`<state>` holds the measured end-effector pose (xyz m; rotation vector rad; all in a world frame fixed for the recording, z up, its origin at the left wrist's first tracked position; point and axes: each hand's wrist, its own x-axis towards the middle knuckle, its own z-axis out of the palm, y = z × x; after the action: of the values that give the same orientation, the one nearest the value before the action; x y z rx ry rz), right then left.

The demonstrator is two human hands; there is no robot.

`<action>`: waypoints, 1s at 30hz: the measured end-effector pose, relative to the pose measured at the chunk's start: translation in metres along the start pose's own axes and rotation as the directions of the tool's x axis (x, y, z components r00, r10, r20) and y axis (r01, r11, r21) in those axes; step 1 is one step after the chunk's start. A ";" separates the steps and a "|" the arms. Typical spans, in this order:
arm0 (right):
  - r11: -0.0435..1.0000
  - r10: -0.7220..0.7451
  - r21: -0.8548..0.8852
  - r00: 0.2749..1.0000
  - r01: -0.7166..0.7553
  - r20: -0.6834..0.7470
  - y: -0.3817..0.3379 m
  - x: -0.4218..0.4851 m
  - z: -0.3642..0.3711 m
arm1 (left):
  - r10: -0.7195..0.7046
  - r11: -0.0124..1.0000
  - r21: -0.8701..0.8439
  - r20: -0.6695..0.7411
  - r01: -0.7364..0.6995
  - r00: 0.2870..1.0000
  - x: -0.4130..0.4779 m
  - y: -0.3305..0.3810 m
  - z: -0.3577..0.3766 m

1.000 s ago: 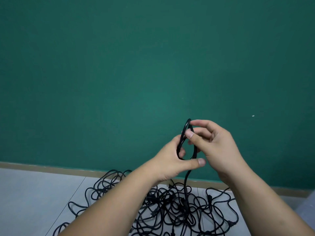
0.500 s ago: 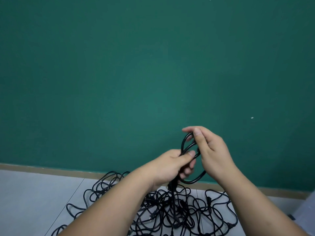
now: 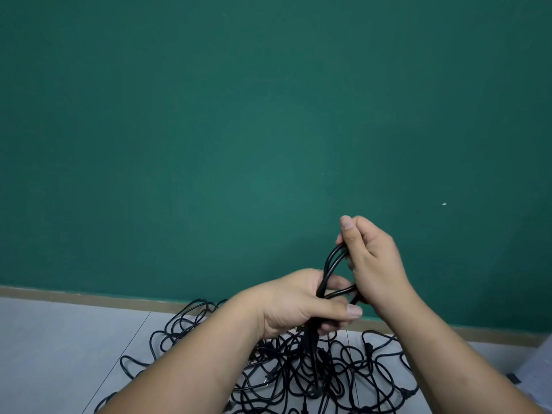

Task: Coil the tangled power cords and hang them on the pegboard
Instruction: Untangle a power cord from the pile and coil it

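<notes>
Head view: both hands shaping a small coil of black power cord [image 3: 329, 262].
Left hand [image 3: 298, 306] grips the loops' base so they cannot spring apart; right hand [image 3: 373, 264] pinches their top, likely to size the next turn. The tail drops into the tangled pile [image 3: 343, 369] on the floor [image 3: 59, 339]; no pegboard shows.

Nothing legible is showing anywhere — the green wall [image 3: 209, 130] and the black cords [image 3: 312, 349] at six o'clock are bearing no readable marks. A tiny pale speck [image 3: 444, 204] is sitting on the wall toward three o'clock, too small to read.
</notes>
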<state>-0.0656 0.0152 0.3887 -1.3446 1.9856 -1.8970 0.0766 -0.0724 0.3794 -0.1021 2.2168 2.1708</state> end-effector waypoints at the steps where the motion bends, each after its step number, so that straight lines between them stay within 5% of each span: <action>1: 1.000 0.003 0.024 0.999 -0.004 0.040 0.000 0.000 -0.002 | 0.006 1.000 0.011 -0.035 -0.006 0.999 0.000 -0.001 -0.002; 6: 0.995 -0.057 -0.067 0.973 0.074 0.222 0.004 0.001 -0.021 | -0.010 0.999 -0.054 -0.189 0.000 0.982 -0.005 0.004 -0.019; 10: 0.997 0.061 -0.054 0.974 -0.050 0.217 0.006 0.000 -0.018 | -0.053 0.999 -0.004 -0.174 0.053 0.983 -0.009 0.002 -0.022; 16: 0.971 0.183 -0.176 0.975 -0.159 0.129 0.005 0.000 -0.007 | -0.037 0.965 0.233 -0.340 0.122 0.940 0.009 -0.004 -0.009; 24: 0.992 0.113 -0.078 0.982 -0.102 0.149 0.007 0.001 -0.012 | -0.045 0.999 0.010 -0.274 0.050 0.961 0.009 -0.002 -0.008; 30: 0.968 0.098 -0.246 0.981 -0.054 0.170 0.007 0.004 -0.013 | -0.034 0.995 -0.101 -0.287 0.005 0.957 0.008 -0.006 -0.003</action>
<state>-0.0798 0.0215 0.3880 -1.4141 2.1918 -1.4812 0.0689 -0.0756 0.3726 -0.4721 2.2298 2.3905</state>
